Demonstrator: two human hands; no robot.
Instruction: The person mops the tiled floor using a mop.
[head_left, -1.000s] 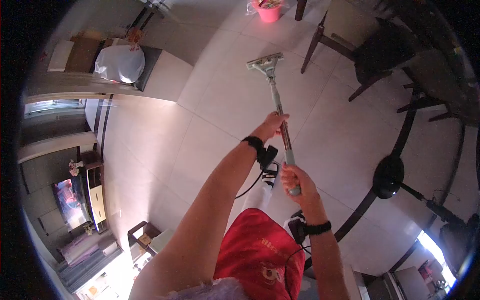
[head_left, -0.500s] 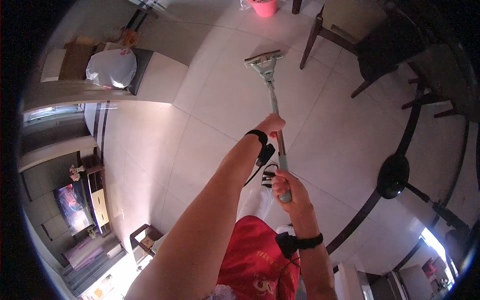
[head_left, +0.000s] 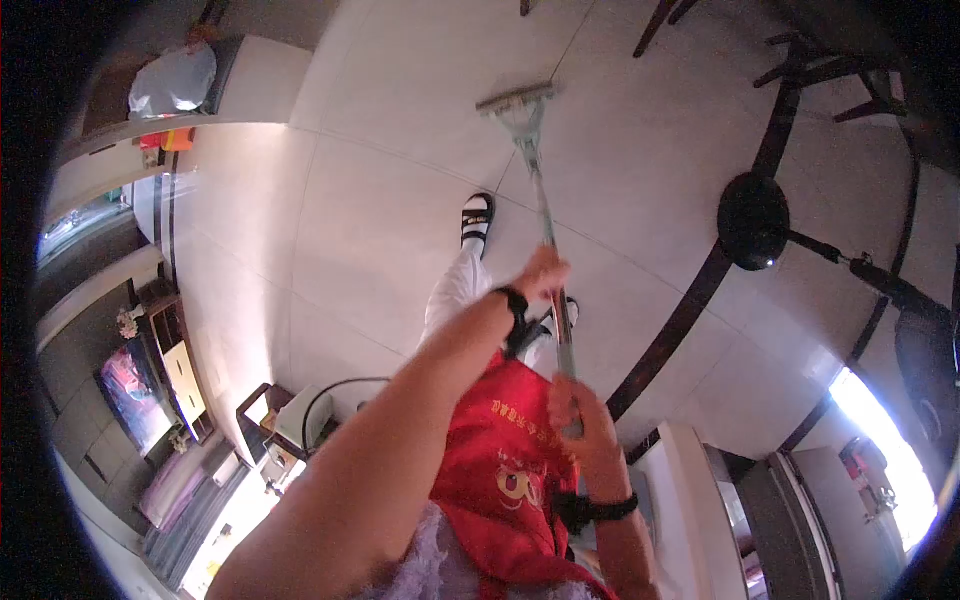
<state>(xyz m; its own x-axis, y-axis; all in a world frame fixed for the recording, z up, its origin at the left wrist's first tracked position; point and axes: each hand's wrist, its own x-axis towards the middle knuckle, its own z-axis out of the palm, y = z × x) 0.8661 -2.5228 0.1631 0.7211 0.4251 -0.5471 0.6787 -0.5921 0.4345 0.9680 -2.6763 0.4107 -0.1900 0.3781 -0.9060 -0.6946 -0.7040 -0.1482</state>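
A sponge mop (head_left: 537,175) with a pale green head and a long pole stretches away from me over the tiled floor. Its wide head (head_left: 515,98) rests on the tiles, slightly blurred. My left hand (head_left: 543,273) is wrapped round the middle of the pole. Nearer my body, my right hand (head_left: 585,425) grips the handle's end by the red apron (head_left: 510,440). Both wrists wear black bands. My left foot, in a black sandal (head_left: 478,218), is ahead on the floor, left of the pole; the other sandal is partly hidden behind the pole.
At right, a black round fan-like base (head_left: 754,222) stands on a dark floor strip. Dark chair legs (head_left: 655,28) reach in at the top right. A ledge at upper left holds a white plastic bag (head_left: 175,80). A small table (head_left: 300,415) is at lower left.
My left foot has stepped forward into view. The scene has shifted as I advanced, and the pink bucket has left the top of the view. Both hands keep their hold on the mop.
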